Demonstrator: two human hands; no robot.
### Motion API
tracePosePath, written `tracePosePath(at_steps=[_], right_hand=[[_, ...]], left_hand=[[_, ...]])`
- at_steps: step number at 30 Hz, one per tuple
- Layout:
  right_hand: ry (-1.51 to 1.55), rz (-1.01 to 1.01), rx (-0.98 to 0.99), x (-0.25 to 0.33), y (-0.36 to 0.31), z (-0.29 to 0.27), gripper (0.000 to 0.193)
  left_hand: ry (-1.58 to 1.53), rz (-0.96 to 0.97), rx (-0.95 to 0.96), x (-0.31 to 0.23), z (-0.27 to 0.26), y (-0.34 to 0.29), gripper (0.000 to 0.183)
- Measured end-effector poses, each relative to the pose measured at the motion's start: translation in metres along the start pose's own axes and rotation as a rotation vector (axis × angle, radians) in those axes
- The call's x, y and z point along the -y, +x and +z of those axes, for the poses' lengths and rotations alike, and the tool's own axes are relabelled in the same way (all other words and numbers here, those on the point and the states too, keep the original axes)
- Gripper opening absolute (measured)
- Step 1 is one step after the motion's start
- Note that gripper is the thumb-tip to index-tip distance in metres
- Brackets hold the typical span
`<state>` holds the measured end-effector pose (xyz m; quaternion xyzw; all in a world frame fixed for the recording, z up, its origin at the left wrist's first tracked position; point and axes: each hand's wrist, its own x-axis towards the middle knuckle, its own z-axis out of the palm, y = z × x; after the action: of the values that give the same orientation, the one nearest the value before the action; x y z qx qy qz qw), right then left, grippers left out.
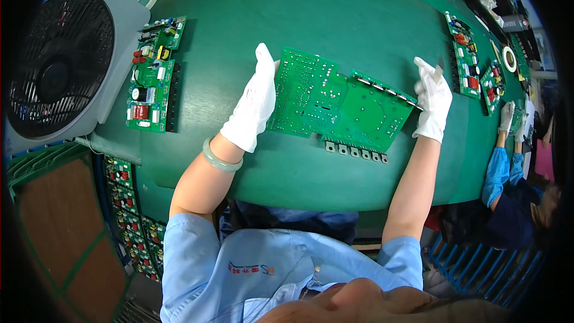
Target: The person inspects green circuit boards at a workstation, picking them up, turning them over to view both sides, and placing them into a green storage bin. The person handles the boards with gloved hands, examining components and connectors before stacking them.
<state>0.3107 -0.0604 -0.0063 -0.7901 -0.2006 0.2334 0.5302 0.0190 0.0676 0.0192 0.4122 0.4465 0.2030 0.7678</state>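
Pale-blue shirt cloth lies nearest in the head view. Beyond it, above the green bench, a green circuit board sits between two gloved hands, solder side facing the camera. The person's left hand grips its left edge, fingers partly hidden behind. The right hand is curled by the opposite end; whether it grips the board cannot be told. Metal-tabbed components project along the near edge. Good handling probably means supporting both ends by the rims, level, keeping pressure off those tabs.
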Motion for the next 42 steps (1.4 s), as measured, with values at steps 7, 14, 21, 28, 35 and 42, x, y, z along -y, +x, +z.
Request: tracePosePath(at_steps=[7,14,21,28,35,42], right_hand=[[0.070,0.045,0.324,0.023,-0.027,-0.004,0.045],[-0.027,0.075,0.488,0.025,-0.032,-0.009,0.040],[0.211,0.080,0.464,0.020,-0.031,-0.006,0.040],[0.582,0.018,0.537,0.016,-0.031,-0.009,0.046],[0.772,0.009,0.653,0.011,-0.029,-0.011,0.045],[0.651,-0.014,0.649,0.005,-0.029,-0.013,0.053]], left_hand=[[0.009,-0.001,0.029,-0.002,0.000,-0.003,0.081],[0.260,0.039,-0.075,0.012,-0.016,0.010,0.075],[0.333,0.139,-0.126,0.012,-0.018,0.014,0.071],[-0.011,0.029,-0.097,-0.007,-0.004,0.000,0.067],[-0.153,0.017,-0.110,-0.007,-0.001,0.001,0.066],[-0.192,0.047,-0.065,-0.004,-0.003,0.001,0.068]])
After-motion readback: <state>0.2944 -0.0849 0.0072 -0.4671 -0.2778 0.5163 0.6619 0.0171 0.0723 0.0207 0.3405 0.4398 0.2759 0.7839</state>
